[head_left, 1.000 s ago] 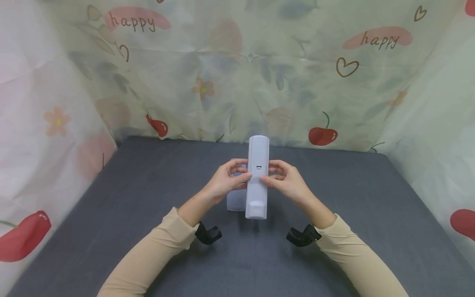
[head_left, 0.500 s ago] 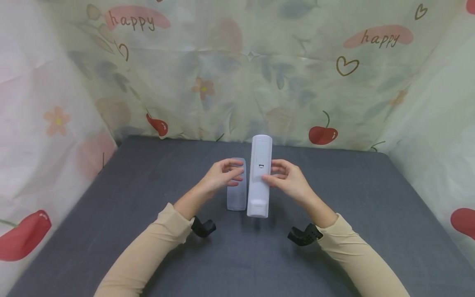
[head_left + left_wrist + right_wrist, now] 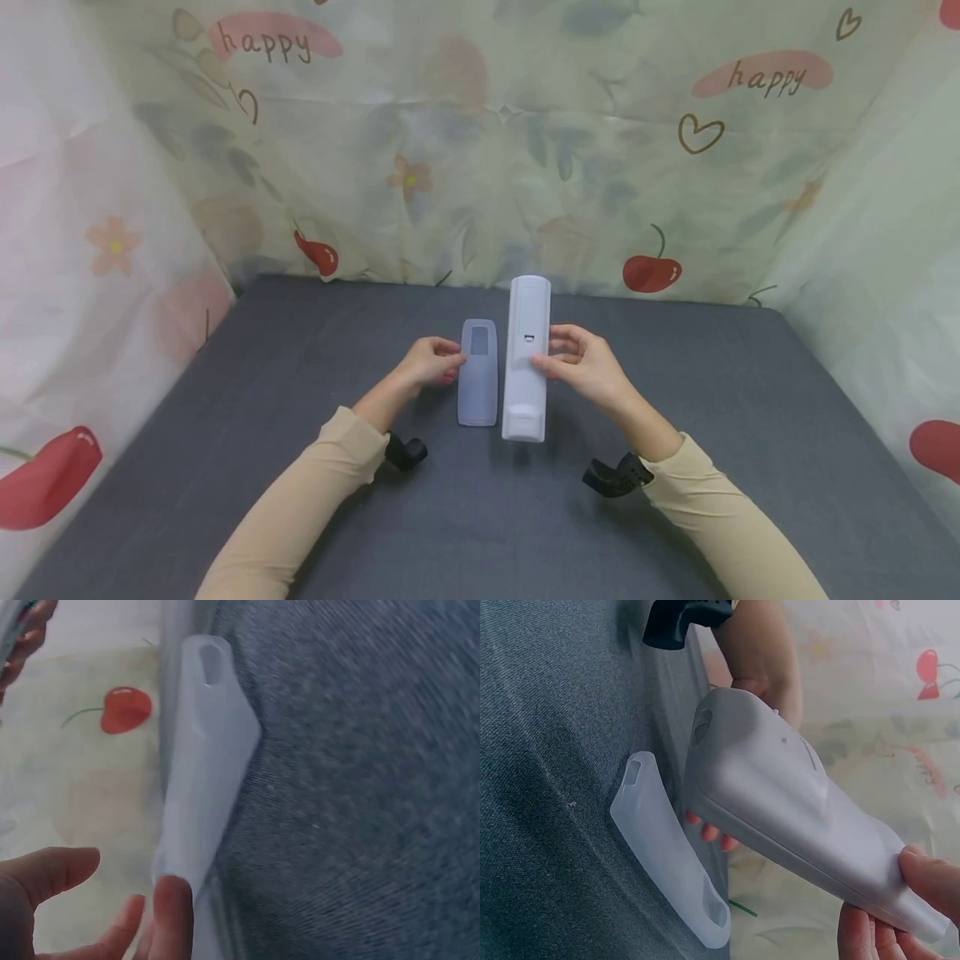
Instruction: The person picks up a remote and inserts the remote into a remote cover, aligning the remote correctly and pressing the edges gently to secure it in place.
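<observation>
**White handset in right hand, see-through sleeve on the table**

So the left-wrist view barely catches the white handset (image 3: 522, 379): just a sliver, cut off up around 10 o'clock with some of the right hand (image 3: 588, 371). Can't tell if the left hand (image 3: 431, 364) touches the translucent sleeve (image 3: 477, 396); its thumb and fingers are apart, gripping nothing, at the sleeve's 9 o'clock. The right hand pinches the handset, held above the table (image 3: 480, 517) at the sleeve's 3 o'clock.

Head view shows a small dark notch mid-handset. Only the right-wrist one gets the opening in its thick end and the side seam.

Handset's long and smooth, with a bulge towards 6 o'clock in the head view.
</observation>
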Demonstrator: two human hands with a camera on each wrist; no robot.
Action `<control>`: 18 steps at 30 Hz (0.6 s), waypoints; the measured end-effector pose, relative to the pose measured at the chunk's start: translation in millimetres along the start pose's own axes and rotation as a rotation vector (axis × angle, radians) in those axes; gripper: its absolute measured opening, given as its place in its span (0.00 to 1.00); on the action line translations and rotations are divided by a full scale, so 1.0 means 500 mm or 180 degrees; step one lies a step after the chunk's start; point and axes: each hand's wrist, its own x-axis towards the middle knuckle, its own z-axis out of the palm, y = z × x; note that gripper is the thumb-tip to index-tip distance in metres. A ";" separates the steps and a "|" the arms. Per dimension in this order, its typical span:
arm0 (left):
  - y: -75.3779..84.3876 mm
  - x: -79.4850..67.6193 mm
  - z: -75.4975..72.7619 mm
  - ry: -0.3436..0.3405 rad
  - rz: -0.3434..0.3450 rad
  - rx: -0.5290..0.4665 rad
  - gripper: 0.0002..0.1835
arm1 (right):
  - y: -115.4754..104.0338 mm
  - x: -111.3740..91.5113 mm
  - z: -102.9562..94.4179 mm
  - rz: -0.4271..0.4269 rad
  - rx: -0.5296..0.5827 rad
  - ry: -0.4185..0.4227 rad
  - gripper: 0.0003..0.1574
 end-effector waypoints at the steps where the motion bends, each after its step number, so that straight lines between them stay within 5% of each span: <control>1: -0.002 0.003 0.001 -0.0003 -0.0041 0.0028 0.22 | 0.000 0.000 0.000 0.0003 -0.0007 -0.0001 0.35; 8: -0.015 0.017 0.008 -0.0012 -0.0211 0.0087 0.23 | 0.003 0.002 0.002 0.0002 0.0020 -0.0021 0.34; 18: -0.019 0.027 0.019 0.0166 -0.0103 0.0460 0.24 | 0.006 0.003 0.002 0.0056 -0.0007 -0.0060 0.35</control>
